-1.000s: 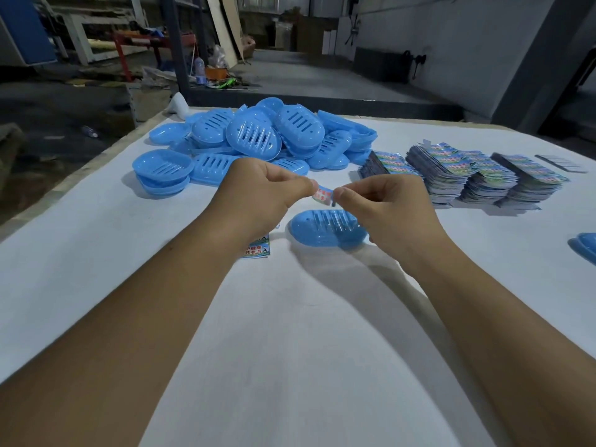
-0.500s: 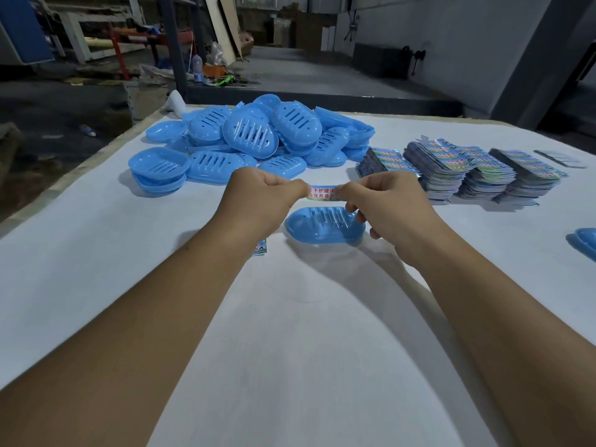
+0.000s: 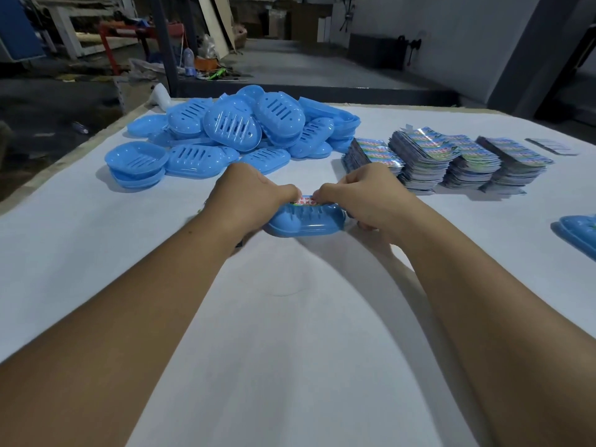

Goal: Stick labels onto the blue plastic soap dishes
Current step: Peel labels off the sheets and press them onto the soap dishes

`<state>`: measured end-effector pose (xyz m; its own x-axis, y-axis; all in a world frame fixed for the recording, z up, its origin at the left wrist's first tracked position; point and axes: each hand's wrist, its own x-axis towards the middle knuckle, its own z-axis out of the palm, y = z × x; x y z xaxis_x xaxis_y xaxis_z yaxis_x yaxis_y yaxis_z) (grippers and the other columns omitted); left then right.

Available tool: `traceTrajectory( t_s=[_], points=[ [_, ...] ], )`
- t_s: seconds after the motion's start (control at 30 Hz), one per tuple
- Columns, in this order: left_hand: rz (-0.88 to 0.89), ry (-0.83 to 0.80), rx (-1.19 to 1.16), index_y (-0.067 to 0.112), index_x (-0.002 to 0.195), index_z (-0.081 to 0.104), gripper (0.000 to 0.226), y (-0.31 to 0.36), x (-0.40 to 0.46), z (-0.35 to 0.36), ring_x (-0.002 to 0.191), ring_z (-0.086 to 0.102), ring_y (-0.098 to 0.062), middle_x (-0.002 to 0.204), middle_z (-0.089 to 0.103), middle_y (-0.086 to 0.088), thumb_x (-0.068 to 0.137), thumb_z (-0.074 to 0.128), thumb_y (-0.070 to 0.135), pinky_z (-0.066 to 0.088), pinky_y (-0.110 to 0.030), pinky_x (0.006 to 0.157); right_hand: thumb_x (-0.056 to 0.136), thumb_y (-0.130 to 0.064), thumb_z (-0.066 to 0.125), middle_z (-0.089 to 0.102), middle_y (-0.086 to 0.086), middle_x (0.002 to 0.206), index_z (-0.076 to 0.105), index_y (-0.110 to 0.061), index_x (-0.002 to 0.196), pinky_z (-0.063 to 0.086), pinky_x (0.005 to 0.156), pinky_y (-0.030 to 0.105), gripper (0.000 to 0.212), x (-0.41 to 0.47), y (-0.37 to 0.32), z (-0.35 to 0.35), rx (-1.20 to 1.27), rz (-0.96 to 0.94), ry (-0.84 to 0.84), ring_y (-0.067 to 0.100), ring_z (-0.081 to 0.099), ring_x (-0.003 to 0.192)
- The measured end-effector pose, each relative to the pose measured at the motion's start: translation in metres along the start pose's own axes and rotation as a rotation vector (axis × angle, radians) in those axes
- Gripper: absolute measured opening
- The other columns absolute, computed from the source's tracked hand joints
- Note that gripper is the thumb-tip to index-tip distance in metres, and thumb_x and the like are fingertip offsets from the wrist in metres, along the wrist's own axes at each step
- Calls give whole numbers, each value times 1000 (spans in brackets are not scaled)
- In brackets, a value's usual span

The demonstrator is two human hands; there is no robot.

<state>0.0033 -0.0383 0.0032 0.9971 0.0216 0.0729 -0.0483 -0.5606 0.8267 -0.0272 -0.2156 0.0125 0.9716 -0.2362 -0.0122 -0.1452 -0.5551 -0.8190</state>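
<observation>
A blue soap dish [image 3: 309,224] lies upside down on the white table, straight ahead of me. Across its far rim lies a small label [image 3: 305,200] with red print. My left hand [image 3: 251,201] pinches the label's left end and my right hand [image 3: 361,198] pinches its right end, both down on the dish. The hands hide the ends of the label and of the dish.
A heap of blue soap dishes [image 3: 238,130] fills the far left of the table [image 3: 290,333]. Stacks of printed label sheets [image 3: 451,156] stand at the far right. Another blue dish [image 3: 580,233] shows at the right edge. The table's left edge drops to the floor.
The label was held stretched in the air above the dish. Both hands have since come down and the label now lies on the dish.
</observation>
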Motion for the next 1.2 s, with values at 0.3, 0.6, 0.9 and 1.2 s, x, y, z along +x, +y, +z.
traceTrajectory(
  t_s=[0.3,0.6,0.9,1.2],
  points=[
    [26,-16,140,1,83,76,45,-3,3,1,59,47,-20,60,56,-3,73,81,44,37,-32,61,68,-40,81,40,4,55,61,-19,68,24,41,20,29,5,5,0,-28,-4,-35,18,30,42],
    [63,8,173,4,81,77,39,-5,5,2,60,50,-21,61,60,-6,74,77,43,41,-32,62,67,-40,82,37,2,51,63,-17,68,25,46,26,30,7,4,4,-59,-19,-10,17,27,41],
    [64,-3,177,3,64,66,37,-5,3,1,52,42,-20,40,42,7,73,76,38,37,-30,59,69,-39,81,37,3,56,66,-16,68,29,54,31,28,5,1,5,-131,-45,23,17,27,48],
    [92,10,260,11,59,53,38,-2,0,2,57,40,-24,50,41,2,74,75,38,34,-31,60,73,-40,78,46,6,59,72,8,86,31,53,29,50,5,2,5,-223,-72,64,18,36,55]
  ],
)
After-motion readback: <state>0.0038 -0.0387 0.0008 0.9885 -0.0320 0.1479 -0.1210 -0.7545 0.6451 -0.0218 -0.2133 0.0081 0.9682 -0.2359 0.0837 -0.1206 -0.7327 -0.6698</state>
